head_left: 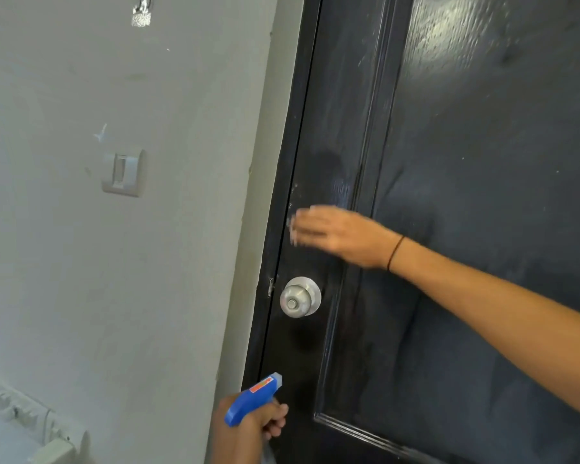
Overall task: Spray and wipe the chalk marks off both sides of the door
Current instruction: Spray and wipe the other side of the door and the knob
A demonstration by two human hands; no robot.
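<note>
We see our right hand [329, 234] reaching across the black door [466, 195] with its fingers straight and flat against the wood near the door's edge, just above the round silver doorknob [300, 297]; the hand is blurry, and we cannot tell if there is a cloth under it. A few small white chalk marks [293, 190] show on the door just above those fingers. Our left hand [248, 426] is low down beside the door, curled around a spray bottle [253, 398] with a blue top, and a light switch [124, 172] sits on the grey wall [81, 262] to the left.
</note>
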